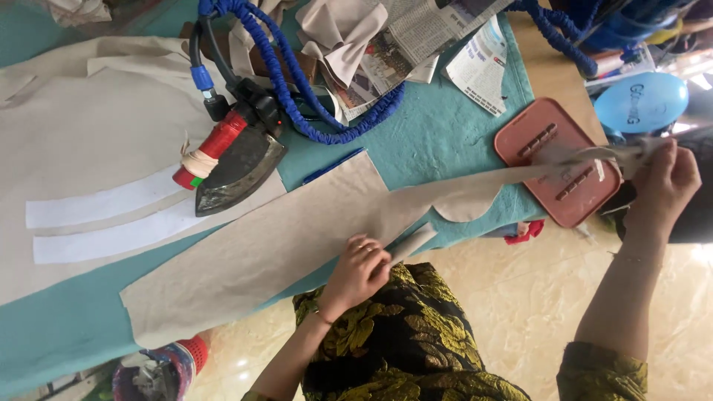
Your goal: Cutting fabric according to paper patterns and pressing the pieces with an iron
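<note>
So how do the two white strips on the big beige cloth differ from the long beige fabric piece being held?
The two white strips lie flat and untouched on the big beige cloth beside the iron. The long beige fabric piece is far longer and wider, pinched by the left hand and lifted at its end by the right hand. All are cut, plain and unpatterned.

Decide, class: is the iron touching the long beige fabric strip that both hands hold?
Apart. The head view shows the iron resting on the other beige cloth, a thin gap separating its tip from the strip.
</note>
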